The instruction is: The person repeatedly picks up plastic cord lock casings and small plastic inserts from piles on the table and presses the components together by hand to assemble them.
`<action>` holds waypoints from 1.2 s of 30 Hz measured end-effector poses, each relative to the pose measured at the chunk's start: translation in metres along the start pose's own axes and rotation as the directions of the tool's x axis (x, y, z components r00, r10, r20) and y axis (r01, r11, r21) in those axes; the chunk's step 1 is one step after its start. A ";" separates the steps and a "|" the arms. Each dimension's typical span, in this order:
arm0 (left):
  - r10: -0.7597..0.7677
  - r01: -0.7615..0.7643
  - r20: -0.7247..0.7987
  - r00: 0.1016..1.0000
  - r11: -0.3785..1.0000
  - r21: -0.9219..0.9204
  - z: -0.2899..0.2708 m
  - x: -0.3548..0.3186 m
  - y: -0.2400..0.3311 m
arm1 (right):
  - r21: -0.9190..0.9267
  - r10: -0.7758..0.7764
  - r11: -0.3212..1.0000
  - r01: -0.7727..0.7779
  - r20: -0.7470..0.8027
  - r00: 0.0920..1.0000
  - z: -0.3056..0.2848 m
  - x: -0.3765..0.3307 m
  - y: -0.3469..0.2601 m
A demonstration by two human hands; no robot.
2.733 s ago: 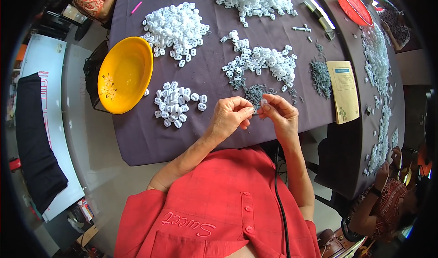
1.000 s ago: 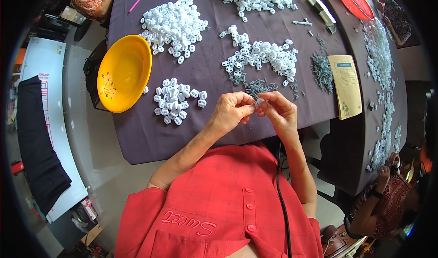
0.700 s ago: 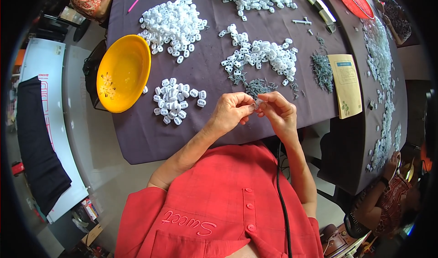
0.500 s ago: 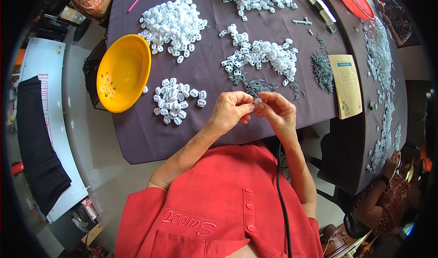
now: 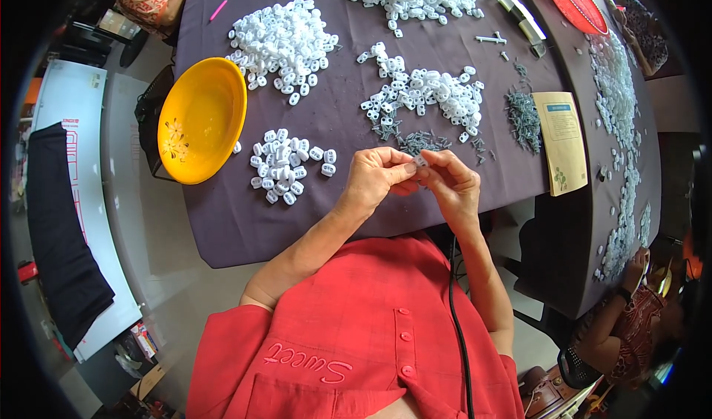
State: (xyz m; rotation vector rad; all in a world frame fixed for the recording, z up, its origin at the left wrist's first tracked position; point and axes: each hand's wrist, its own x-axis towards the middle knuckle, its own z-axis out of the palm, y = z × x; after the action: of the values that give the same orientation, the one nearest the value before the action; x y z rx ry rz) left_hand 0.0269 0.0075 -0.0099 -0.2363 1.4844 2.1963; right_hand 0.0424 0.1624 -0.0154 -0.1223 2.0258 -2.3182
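My left hand [image 5: 373, 179] and my right hand [image 5: 455, 184] meet at the table's near side, fingertips pinched together. Between them is a small white plastic piece [image 5: 420, 162] with dark holes, gripped by both. Just beyond the fingers lies a heap of small grey screws [image 5: 424, 142]. Behind that spreads a pile of white two-holed plastic pieces [image 5: 443, 93]. Left of my left hand sits a smaller pile of similar white pieces [image 5: 279, 168] with dark marks in their openings. Whether a screw is also in my fingers is too small to tell.
A yellow bowl [image 5: 211, 115] stands tilted at the left table edge. Larger white heaps [image 5: 278, 44] lie farther back. To the right are more grey screws [image 5: 524, 122], a tan booklet [image 5: 562, 141] and a red basket [image 5: 577, 5]. Other people sit around the tables.
The white piece has turned and shows more clearly between my fingertips. Both hands stay in nearly the same place, with small finger shifts.
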 end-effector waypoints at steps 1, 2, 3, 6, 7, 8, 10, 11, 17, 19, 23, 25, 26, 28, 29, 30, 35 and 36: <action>-0.030 0.029 -0.019 0.999 0.999 -0.035 0.001 0.001 0.000 | -0.001 -0.002 1.000 0.002 0.000 1.000 0.001 0.000 -0.001; -0.061 0.058 -0.036 0.997 0.996 -0.071 0.002 0.002 0.000 | -0.027 -0.025 0.999 0.025 0.006 1.000 0.002 -0.001 -0.003; -0.059 0.056 -0.035 0.998 0.996 -0.070 0.002 0.002 0.001 | -0.054 -0.047 0.997 0.048 0.013 0.999 0.003 0.000 -0.004; -0.120 0.115 -0.045 0.992 0.987 -0.112 0.005 0.001 0.001 | -0.262 -0.135 0.956 0.134 0.013 0.991 0.000 0.002 -0.004; -0.135 0.128 -0.048 0.990 0.984 -0.126 0.004 0.002 -0.002 | -0.262 -0.137 0.956 0.135 0.012 0.991 0.000 0.003 -0.004; -0.149 0.141 -0.051 0.987 0.980 -0.140 0.004 0.002 -0.003 | -0.317 -0.174 0.933 0.171 0.020 0.985 -0.001 0.003 -0.004; -0.147 0.141 -0.037 0.988 0.980 -0.143 0.006 0.001 -0.003 | -0.370 -0.211 0.906 0.207 0.031 0.977 -0.002 0.004 -0.006; -0.146 0.141 -0.023 0.989 0.979 -0.148 0.006 0.000 -0.003 | -0.394 -0.224 0.891 0.225 0.048 0.973 -0.002 0.005 -0.008; -0.021 0.021 0.004 1.000 0.998 -0.064 0.007 0.003 -0.005 | -0.443 -0.246 0.854 0.271 0.114 0.963 -0.004 0.005 -0.013; -0.006 0.005 -0.017 1.000 0.997 -0.083 0.010 0.001 -0.004 | -0.460 -0.242 0.845 0.273 0.128 0.962 -0.001 0.005 -0.015; -0.004 -0.001 -0.061 0.998 0.996 -0.086 0.010 -0.001 -0.005 | -0.441 -0.239 0.868 0.229 0.035 0.970 0.005 0.004 -0.016; -0.004 -0.002 -0.075 0.997 0.996 -0.085 0.011 -0.001 -0.005 | -0.406 -0.204 0.896 0.179 -0.018 0.979 0.006 0.001 -0.015; -0.005 -0.002 -0.088 0.996 0.997 -0.083 0.011 -0.002 -0.004 | -0.359 -0.158 0.925 0.126 -0.060 0.986 0.006 -0.001 -0.014; -0.008 0.003 -0.089 0.996 0.998 -0.061 0.012 -0.003 -0.003 | -0.307 -0.109 0.949 0.073 -0.101 0.989 0.006 -0.002 -0.012; -0.012 0.009 -0.089 0.996 0.999 -0.038 0.012 -0.004 -0.002 | -0.310 -0.098 0.948 0.069 -0.080 0.992 0.005 -0.002 -0.011; -0.013 0.010 -0.089 0.996 0.999 -0.037 0.012 -0.005 -0.001 | -0.312 -0.087 0.948 0.064 -0.060 0.994 0.004 -0.002 -0.010; 0.023 -0.024 -0.012 1.000 0.999 -0.027 0.011 -0.004 -0.002 | -0.021 0.055 0.998 -0.056 -0.051 0.997 -0.001 -0.002 -0.009; 0.022 -0.022 -0.011 1.000 0.999 -0.026 0.011 -0.004 -0.002 | 0.063 0.079 0.995 -0.075 -0.059 0.995 -0.002 -0.002 -0.009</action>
State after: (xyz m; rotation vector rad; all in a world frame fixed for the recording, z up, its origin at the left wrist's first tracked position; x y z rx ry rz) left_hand 0.0329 0.0172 -0.0053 -0.2417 1.4714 2.2363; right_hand 0.0443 0.1655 -0.0067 0.0301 1.9479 -2.3609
